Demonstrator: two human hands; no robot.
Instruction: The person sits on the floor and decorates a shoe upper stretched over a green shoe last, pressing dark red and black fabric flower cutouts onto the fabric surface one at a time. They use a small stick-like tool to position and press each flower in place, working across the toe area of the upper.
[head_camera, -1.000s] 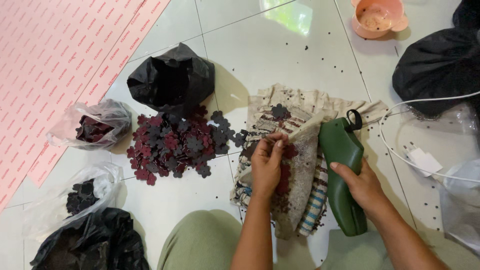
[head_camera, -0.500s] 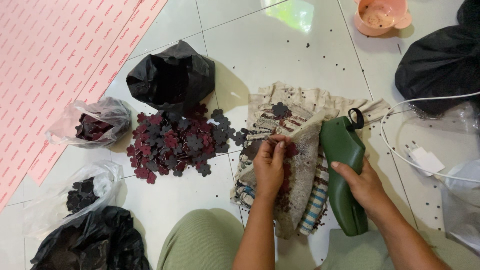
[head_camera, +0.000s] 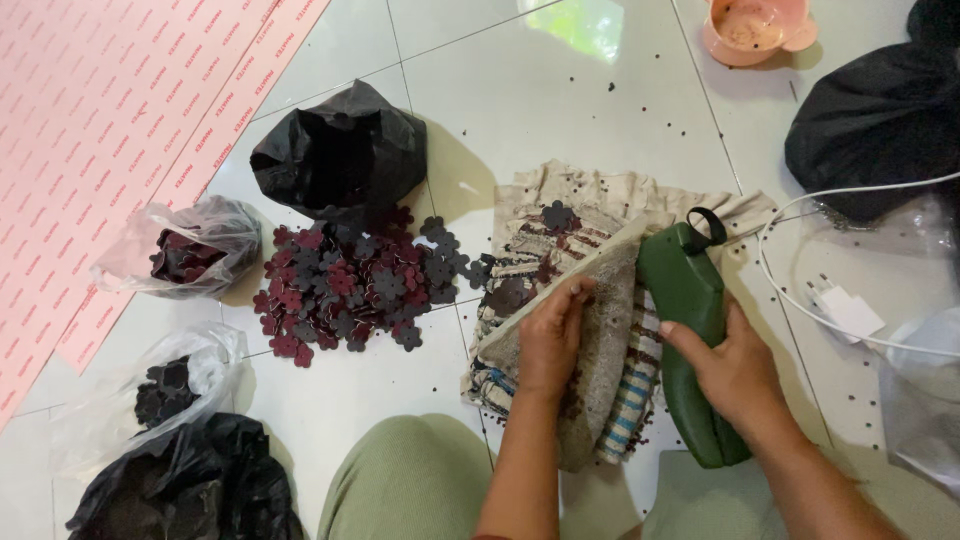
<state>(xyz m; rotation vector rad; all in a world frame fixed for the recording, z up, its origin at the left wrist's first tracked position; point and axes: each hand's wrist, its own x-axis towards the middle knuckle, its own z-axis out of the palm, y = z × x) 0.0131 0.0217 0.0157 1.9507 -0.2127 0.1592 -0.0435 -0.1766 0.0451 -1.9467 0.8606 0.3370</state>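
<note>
View from above of a person sitting on a white tiled floor, working with both bare hands. The left hand lies palm down with fingers curled over the raised edge of a grey, gritty flat pad, gripping it and pressing it onto a folded striped woven cloth spread on the floor. The right hand is wrapped around a dark green plastic tool with a black loop at its top end; the tool lies lengthwise just beside the pad, its lower end near the person's leg. A few dark flower-shaped cutouts rest on the cloth above the left hand. To the left of the cloth, touching its edge, is a heap of maroon and dark grey flower-shaped cutouts. Behind that heap sits a crumpled black plastic bag. Farther left, a clear plastic bag holds maroon pieces, and a second clear bag nearer the person holds dark pieces, beside another black bag. A pink printed sheet covers the floor at upper left. A pink bowl stands at the top, and a white cable with a plug lies to the right. Small dark specks are scattered across the tiles.
</note>
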